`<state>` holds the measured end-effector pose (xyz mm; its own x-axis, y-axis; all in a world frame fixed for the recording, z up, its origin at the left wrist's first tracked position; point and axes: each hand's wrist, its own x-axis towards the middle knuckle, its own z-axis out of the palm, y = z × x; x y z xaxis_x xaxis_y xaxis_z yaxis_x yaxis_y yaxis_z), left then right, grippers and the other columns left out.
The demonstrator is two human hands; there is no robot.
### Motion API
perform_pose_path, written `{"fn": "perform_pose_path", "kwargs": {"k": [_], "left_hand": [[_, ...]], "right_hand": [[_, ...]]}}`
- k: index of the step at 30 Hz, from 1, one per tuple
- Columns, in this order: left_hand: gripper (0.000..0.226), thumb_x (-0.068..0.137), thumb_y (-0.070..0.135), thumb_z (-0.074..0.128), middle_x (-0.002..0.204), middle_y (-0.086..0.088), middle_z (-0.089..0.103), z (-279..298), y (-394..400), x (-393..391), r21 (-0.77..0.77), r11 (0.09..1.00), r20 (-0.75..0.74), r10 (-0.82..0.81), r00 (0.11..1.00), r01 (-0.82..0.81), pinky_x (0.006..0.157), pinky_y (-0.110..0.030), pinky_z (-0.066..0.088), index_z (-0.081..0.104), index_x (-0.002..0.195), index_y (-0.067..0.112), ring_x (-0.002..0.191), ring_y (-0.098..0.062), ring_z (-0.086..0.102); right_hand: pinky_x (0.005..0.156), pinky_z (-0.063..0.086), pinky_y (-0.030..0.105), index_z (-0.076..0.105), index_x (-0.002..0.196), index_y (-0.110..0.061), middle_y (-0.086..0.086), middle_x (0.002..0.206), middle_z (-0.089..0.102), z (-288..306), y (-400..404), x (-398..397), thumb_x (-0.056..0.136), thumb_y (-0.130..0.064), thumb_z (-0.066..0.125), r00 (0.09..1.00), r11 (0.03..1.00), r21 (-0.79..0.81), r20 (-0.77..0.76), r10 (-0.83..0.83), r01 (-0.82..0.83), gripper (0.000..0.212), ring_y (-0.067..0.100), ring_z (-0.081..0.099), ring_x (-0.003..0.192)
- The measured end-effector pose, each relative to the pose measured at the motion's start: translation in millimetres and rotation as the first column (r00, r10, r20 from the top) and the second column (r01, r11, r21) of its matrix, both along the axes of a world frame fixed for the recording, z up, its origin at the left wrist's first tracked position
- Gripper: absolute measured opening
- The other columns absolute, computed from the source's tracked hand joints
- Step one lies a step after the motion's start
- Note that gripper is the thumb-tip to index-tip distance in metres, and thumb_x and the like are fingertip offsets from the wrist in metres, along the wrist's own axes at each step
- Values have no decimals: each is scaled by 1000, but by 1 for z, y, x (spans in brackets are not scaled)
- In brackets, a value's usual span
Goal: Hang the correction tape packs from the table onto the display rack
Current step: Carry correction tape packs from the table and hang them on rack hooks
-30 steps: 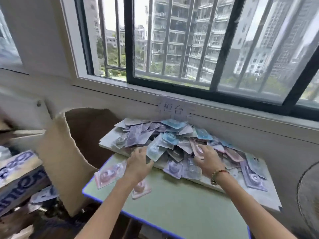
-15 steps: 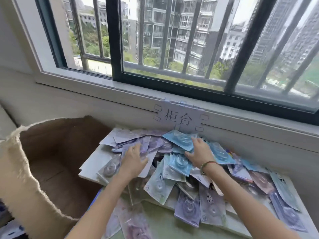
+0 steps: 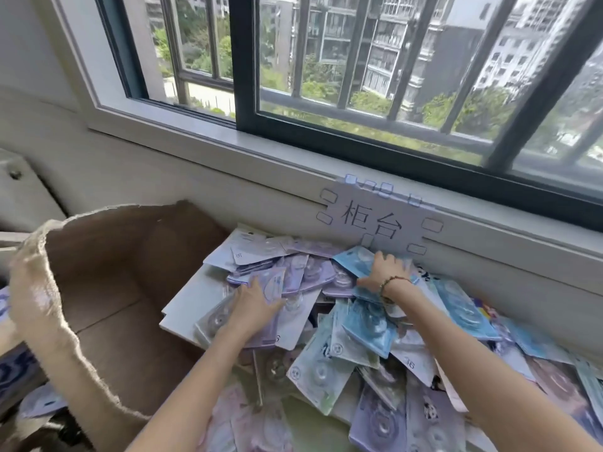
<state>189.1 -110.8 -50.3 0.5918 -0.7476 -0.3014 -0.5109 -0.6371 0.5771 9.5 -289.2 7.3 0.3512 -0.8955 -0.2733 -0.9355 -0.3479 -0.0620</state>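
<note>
Where both hands [image 3: 257,305] rest, packs [image 3: 368,324] heaped, overlapping

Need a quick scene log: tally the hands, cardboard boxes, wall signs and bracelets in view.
Hands: 2 (left hand, right hand)
Cardboard box: 1
Wall sign: 1
Bracelet: 1
Total: 5

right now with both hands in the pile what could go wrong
1. The packs lie loose and overlapping, and some overhang the white board's near edge; raking through them could slide several off.
2. The open cardboard box sits right beside the board's left edge, so packs pushed left by the left hand may drop in.
3. The right hand works just under the taped paper sign; a pull upward might catch it.
</note>
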Motion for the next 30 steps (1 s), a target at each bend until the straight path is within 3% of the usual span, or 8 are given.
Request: {"fn": "perform_pose_path", "kwargs": {"k": [5, 11, 17, 23, 25, 27, 28, 30], "left_hand": [[83, 86, 57, 61, 148, -21, 33, -3, -6, -1, 68, 998, 28, 6, 1000, -8, 109, -47, 33, 31, 144, 7, 138, -37, 28], [70, 87, 48, 64, 144, -19, 37, -4, -6, -7, -19, 1000, -23, 13, 1000, -14, 108, -45, 34, 35, 140, 12, 133, -36, 33], [75, 92, 37, 58, 153, -11, 13, 4, 0, -19, 3, 997, -58, -81, 995, 82, 114, -43, 29, 17, 153, 19, 138, -31, 30], [97, 84, 31, 65, 157, -11, 6, 12, 9, -22, 23, 993, -150, -115, 982, 120, 108, -38, 34, -1, 155, 24, 136, -30, 34], [101, 83, 24, 64, 158, -15, 7, 15, 12, -20, 39, 991, -196, -121, 973, 131, 88, -31, 46, -7, 154, 28, 113, -27, 56], [101, 81, 16, 65, 149, -11, 30, 15, 14, -19, -5, 991, -224, -129, 966, 132, 64, -26, 48, -3, 154, 24, 77, -16, 60], [97, 79, 14, 66, 139, -6, 40, 17, 16, -20, -35, 993, -223, -120, 967, 115, 65, -27, 50, 4, 154, 21, 79, -14, 58], [94, 77, 22, 73, 139, -9, 41, 20, 18, -22, -50, 998, -160, -45, 986, 38, 91, -36, 50, 15, 151, 14, 112, -23, 52]], "right_hand": [[113, 24, 48, 11, 149, -9, 18, 149, 15, 5, -1, -3, 77, -43, 74, 994, 996, 44, 81, -78, 74, 101, 38, 23, 138], [109, 27, 46, 12, 146, -6, 16, 143, 20, 8, 6, -12, 70, -47, 80, 981, 998, -27, 184, -58, 64, 110, 36, 28, 133], [108, 32, 43, 19, 143, -4, 16, 141, 25, 6, 11, -21, 67, -50, 80, 971, 996, -37, 225, -75, 85, 107, 33, 32, 131], [107, 34, 42, 14, 145, -4, 15, 140, 25, 5, 17, -30, 68, -48, 80, 963, 996, -41, 262, -63, 76, 111, 32, 33, 130], [108, 34, 43, 11, 147, -4, 15, 141, 23, 7, 19, -32, 68, -48, 80, 961, 996, -31, 270, -67, 79, 114, 32, 32, 131], [107, 35, 45, 11, 147, -5, 15, 141, 22, 7, 22, -36, 68, -48, 80, 954, 996, -20, 288, -76, 86, 115, 33, 32, 131], [107, 35, 45, 12, 147, -5, 15, 141, 22, 8, 23, -38, 67, -49, 80, 951, 996, -17, 299, -78, 88, 114, 33, 31, 131], [107, 36, 44, 15, 146, -6, 14, 141, 22, 10, 26, -44, 66, -51, 81, 943, 997, -20, 325, -70, 81, 113, 32, 32, 130]]}}
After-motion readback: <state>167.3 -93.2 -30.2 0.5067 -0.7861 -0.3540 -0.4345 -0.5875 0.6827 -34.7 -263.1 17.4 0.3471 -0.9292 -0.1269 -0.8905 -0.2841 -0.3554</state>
